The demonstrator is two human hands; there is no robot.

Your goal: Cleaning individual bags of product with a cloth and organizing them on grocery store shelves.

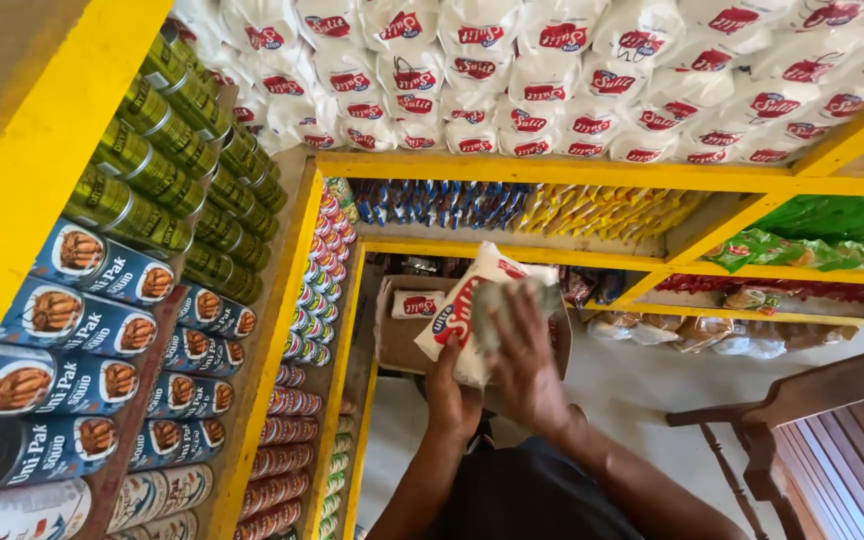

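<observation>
Near the centre of the frame, slightly low, the person's two hands meet on a white packet (457,310) with red print. The left hand (449,395) is under it, fingers curled up around its lower edge, so the packet rests in that grip. The right hand (524,355) lies flat on the packet's face, fingers spread and slightly blurred, pressing a greyish cloth (512,300) against it; how firmly the cloth is held cannot be told. The packet is tilted, its top corner pointing toward the upper middle of the frame.

Just behind the hands, an open cardboard box (392,340) sits on the pale floor (632,390), with another white packet (418,303) of the same kind lying inside.

Yellow-edged shelves (572,175) surround the scene. Across the top of the frame, many white bags (512,70) with red marks are stacked in rows. At the left, green cans (167,150) lie above blue tins (82,320) showing pictures of squid. A narrow column of small red and green tins (302,400) runs down the left-centre. In the upper middle, blue and yellow sachets (512,205) fill a shelf, and green packets (802,250) lie at the right. A wooden chair (802,420) stands at the lower right.
</observation>
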